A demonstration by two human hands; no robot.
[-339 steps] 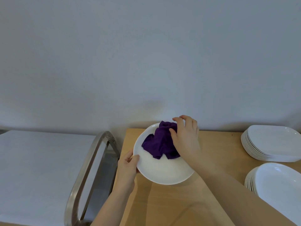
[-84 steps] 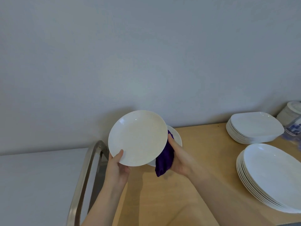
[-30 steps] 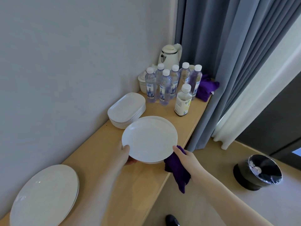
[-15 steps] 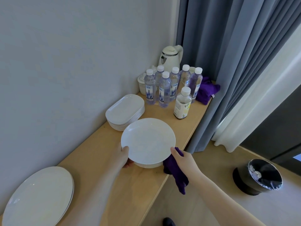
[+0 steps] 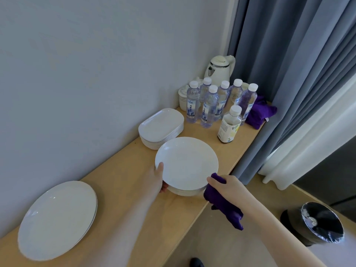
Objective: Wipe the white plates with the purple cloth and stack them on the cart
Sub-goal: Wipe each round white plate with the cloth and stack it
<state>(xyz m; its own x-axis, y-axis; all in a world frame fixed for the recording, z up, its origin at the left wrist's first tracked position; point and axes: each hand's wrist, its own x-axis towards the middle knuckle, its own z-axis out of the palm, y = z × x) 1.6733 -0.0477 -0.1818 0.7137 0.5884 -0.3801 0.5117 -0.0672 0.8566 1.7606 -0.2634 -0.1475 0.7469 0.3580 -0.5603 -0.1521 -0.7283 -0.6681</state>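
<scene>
A round white plate (image 5: 186,162) sits at frame centre, topmost on a short stack of round plates (image 5: 185,191) that stands on the wooden counter (image 5: 123,182). The left hand (image 5: 159,178) grips the plate's rim at 9 o'clock, thumb on the upper face, fingers curled beneath. The right hand (image 5: 226,186) meets the rim at about 5 o'clock and holds the purple cloth (image 5: 223,206) bunched in its fingers; the cloth's loose end hangs off the counter edge, over the floor.

Surroundings, working outward from the plate:
- 11 o'clock, just beside: a stack of oblong white platters (image 5: 160,128), set against the wall.
- 1 o'clock: a bottle with a pale yellow label (image 5: 229,125), standing alone, upright.
- 12 to 1 o'clock, beyond it: a cluster of capped clear water bottles (image 5: 210,106), upright and close together.
- Behind the bottles, in the corner: a white electric kettle (image 5: 219,69) and white lidded jars (image 5: 183,96), partly hidden.
- 2 o'clock, at the counter's end: a second purple cloth (image 5: 259,112), bunched against the grey curtain (image 5: 289,64).
- 8 o'clock, well apart: a stack of large round white plates (image 5: 57,218).
- 4 o'clock, on the floor: a black waste bin (image 5: 316,224) with a dark liner; contents cannot be made out.

The cart is out of view.
</scene>
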